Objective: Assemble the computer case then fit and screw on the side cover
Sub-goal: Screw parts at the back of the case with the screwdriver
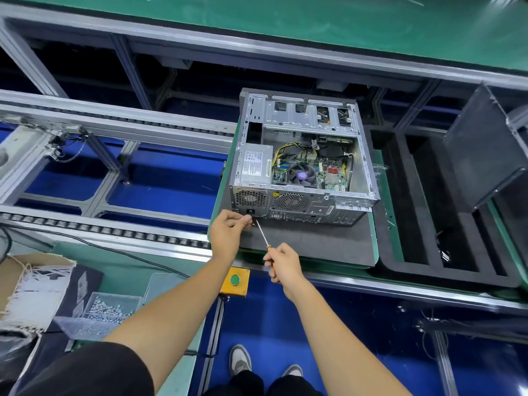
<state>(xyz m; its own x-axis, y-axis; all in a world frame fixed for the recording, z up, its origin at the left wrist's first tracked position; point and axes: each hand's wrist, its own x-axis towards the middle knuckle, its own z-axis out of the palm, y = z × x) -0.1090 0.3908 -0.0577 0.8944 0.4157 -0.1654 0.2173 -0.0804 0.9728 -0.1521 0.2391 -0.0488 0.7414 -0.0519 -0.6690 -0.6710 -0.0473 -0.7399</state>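
At your far left, a clear plastic bin (110, 311) holds a heap of small bright metal screws. Just right of it, a yellow box carries a round green push button (235, 279).

Your left hand (228, 235) is closed in a pinch, fingertips together at the lower left corner of the case's rear panel; what they pinch is too small to tell. Your right hand (283, 265) is wrapped around the orange handle of a slim screwdriver (262, 235), whose thin steel shaft slants up and left, its tip just beside your left fingertips.

The computer case (303, 158) lies on its side on a dark grey foam pad (311, 244), directly beyond both hands. It is a boxy shell of bare sheet metal, perforated at the rear fan grilles. Its upward side is uncovered, exposing a silver power supply, a green motherboard, a round cooler fan and yellow-and-black cables.

At your far right, a flat dark grey panel (483, 147) stands tilted.
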